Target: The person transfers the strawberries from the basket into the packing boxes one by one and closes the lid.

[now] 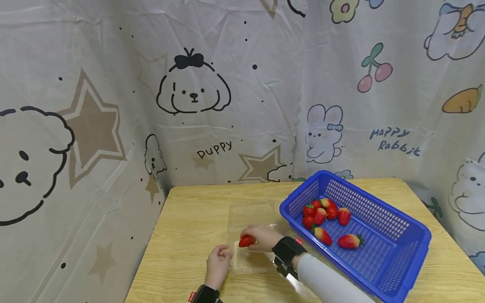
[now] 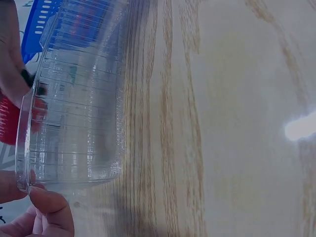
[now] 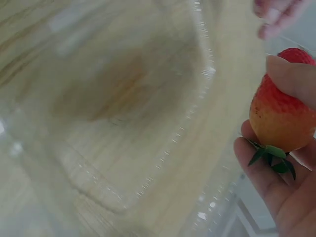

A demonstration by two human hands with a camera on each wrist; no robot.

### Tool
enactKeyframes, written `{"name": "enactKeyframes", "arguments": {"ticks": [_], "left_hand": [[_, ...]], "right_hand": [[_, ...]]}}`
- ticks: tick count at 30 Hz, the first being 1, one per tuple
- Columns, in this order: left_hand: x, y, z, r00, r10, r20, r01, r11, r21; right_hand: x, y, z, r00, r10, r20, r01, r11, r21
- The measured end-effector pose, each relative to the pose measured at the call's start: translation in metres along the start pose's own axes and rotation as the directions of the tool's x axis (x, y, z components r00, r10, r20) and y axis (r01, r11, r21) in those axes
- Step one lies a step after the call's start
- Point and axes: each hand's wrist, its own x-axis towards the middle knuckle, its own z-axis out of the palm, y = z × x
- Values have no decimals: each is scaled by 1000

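My right hand [image 1: 265, 237] grips a strawberry [image 1: 247, 240] over the clear plastic clamshell box [image 1: 250, 268]. In the right wrist view the strawberry [image 3: 284, 111] is red at the tip and paler near its green leaves, held between thumb and fingers. At the box's near left corner is my left hand [image 1: 218, 265]. The left wrist view shows its thumb and a finger pinching the rim of the box [image 2: 74, 123]. Behind the box lies its transparent lid [image 1: 251, 212], opened back on the table. I see no strawberry inside the box.
A blue perforated basket [image 1: 398, 252] stands at the right of the wooden table [image 1: 182, 227]. Several strawberries [image 1: 320, 216] lie in it, most of them toward its back left end. A patterned curtain [image 1: 235, 84] hangs behind and at both sides.
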Motion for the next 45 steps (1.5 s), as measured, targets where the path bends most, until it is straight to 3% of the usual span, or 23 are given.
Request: {"name": "enactKeyframes", "arguments": {"ticks": [10,18,31,45], "left_hand": [[0,-1,1,1000,12,3,-12,1000,23],[0,-1,2,1000,-4,-9,5,1000,30],[1,-1,2,1000,-17,-3,17,999,43],[0,-1,2,1000,7,-20,-6,999,35]], "right_hand": [[8,6,18,993,65,103,-69,997,39],[14,4,29,987,93,134,-90,996,-25],[16,-6,35,988,120,98,-112,990,-82],[16,5,32,965,180,188,-167,982,-86]]}}
